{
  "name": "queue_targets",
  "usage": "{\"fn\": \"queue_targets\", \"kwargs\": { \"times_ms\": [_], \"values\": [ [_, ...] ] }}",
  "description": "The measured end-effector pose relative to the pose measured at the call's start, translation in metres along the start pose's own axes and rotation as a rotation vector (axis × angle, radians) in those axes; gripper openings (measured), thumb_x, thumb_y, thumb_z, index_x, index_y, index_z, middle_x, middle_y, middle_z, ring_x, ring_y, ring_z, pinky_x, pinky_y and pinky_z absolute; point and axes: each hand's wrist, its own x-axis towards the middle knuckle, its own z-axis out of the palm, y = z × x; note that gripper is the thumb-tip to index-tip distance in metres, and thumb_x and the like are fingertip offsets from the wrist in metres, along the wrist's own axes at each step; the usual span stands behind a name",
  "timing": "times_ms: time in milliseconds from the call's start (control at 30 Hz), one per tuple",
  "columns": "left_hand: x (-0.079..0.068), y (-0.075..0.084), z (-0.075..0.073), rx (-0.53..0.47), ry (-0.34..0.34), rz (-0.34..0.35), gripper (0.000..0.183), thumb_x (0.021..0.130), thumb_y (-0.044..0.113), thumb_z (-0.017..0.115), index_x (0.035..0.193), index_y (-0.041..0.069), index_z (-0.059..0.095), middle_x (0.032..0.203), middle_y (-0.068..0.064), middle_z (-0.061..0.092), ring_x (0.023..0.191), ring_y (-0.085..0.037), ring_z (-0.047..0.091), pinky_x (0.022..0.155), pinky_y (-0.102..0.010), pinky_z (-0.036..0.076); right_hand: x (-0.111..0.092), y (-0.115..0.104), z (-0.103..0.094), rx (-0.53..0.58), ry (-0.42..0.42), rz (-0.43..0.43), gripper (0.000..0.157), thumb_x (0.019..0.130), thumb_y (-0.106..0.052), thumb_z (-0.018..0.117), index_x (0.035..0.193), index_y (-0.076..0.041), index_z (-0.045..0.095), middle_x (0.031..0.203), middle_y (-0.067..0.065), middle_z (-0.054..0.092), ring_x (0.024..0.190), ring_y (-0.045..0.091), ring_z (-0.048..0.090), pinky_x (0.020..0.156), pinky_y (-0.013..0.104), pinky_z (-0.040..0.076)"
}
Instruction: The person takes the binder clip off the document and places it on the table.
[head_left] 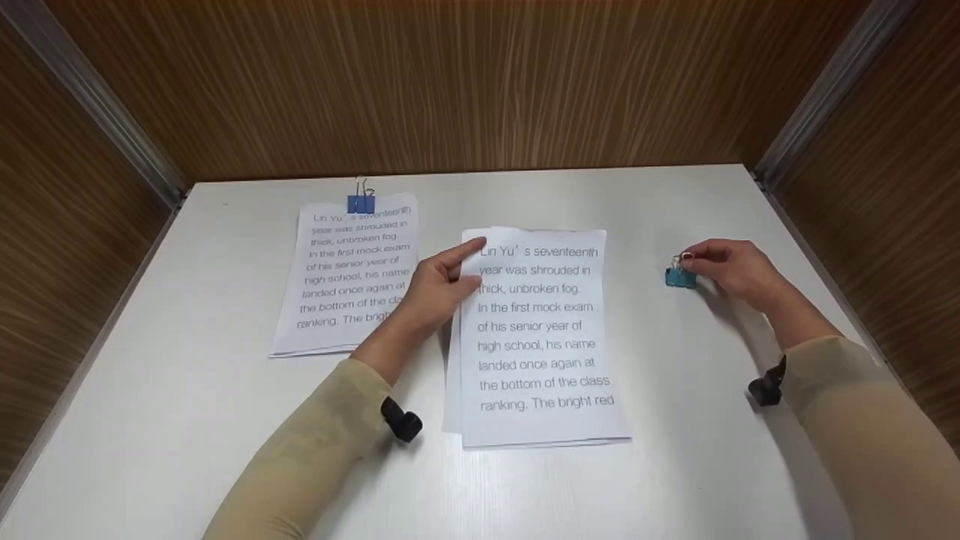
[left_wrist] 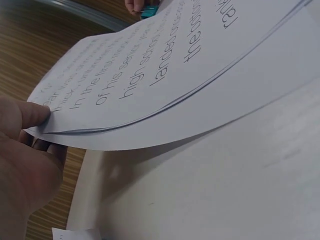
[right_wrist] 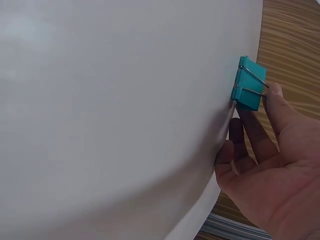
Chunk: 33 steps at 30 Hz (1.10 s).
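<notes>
My left hand (head_left: 433,294) pinches the upper left edge of a stack of printed sheets (head_left: 540,337), thumb on top and fingers beneath. In the left wrist view the stack (left_wrist: 145,85) bows upward at that edge, and its lower sheets are fanned slightly to the left. To the right of the paper, my right hand (head_left: 731,270) holds a teal binder clip (head_left: 681,278) by its wire handles. Seen from the right wrist, the teal clip (right_wrist: 250,84) has its wire handles at the thumb, and the other fingers curl below it.
A second printed stack (head_left: 349,277) lies at the left, with a blue binder clip (head_left: 361,204) on its top edge. The white table (head_left: 180,420) is bounded by wood-grain panels (head_left: 480,82) at the back and sides.
</notes>
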Motion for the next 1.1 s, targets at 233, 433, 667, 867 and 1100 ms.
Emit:
{"fn": "queue_targets", "kwargs": {
  "times_ms": [233,433,667,867,1100],
  "values": [
    [0.003,-0.002,0.001,-0.004,-0.004,-0.001,0.059,0.100,-0.009,0.063,0.153,0.019,0.060,0.122,-0.012,0.077,0.106,-0.029,0.077,0.084,-0.036,0.064,0.001,-0.002,0.002,-0.011,-0.004,0.007,0.055,0.103,-0.043,0.070,0.147,-0.009,0.063,0.148,0.019,0.059,0.138,0.034,0.049,0.111,0.047,0.044],
    [0.007,-0.006,0.004,0.043,0.034,-0.034,0.061,0.099,-0.009,0.064,0.153,0.020,0.060,0.120,-0.013,0.077,0.103,-0.028,0.077,0.082,-0.034,0.064,-0.003,-0.003,0.000,0.000,0.030,0.000,0.072,0.103,-0.047,0.069,0.160,-0.010,0.046,0.155,0.021,0.053,0.145,0.041,0.044,0.119,0.060,0.038],
    [0.009,-0.012,0.007,0.234,0.054,-0.074,0.061,0.101,-0.007,0.061,0.156,0.018,0.055,0.138,-0.009,0.070,0.109,-0.019,0.073,0.094,-0.030,0.057,-0.015,-0.019,0.003,-0.035,0.112,-0.066,0.077,0.101,-0.054,0.069,0.162,-0.014,0.044,0.156,0.020,0.053,0.147,0.043,0.042,0.119,0.065,0.035],
    [0.006,-0.011,0.004,0.486,-0.002,-0.053,0.064,0.103,0.001,0.061,0.163,0.016,0.044,0.164,-0.006,0.047,0.144,-0.017,0.050,0.124,-0.033,0.034,-0.029,-0.047,0.018,-0.088,0.144,-0.230,0.066,0.100,-0.042,0.075,0.154,-0.009,0.054,0.149,0.019,0.060,0.139,0.040,0.052,0.112,0.059,0.042],
    [-0.008,0.000,0.010,0.949,-0.013,0.002,0.076,0.102,0.025,0.070,0.168,0.011,0.033,0.170,-0.022,0.030,0.159,-0.037,0.025,0.129,-0.047,0.023,-0.053,-0.078,0.047,-0.259,0.123,-0.404,0.060,0.097,-0.026,0.081,0.147,-0.002,0.061,0.144,0.023,0.064,0.135,0.045,0.057,0.113,0.062,0.041]
  ]
}}
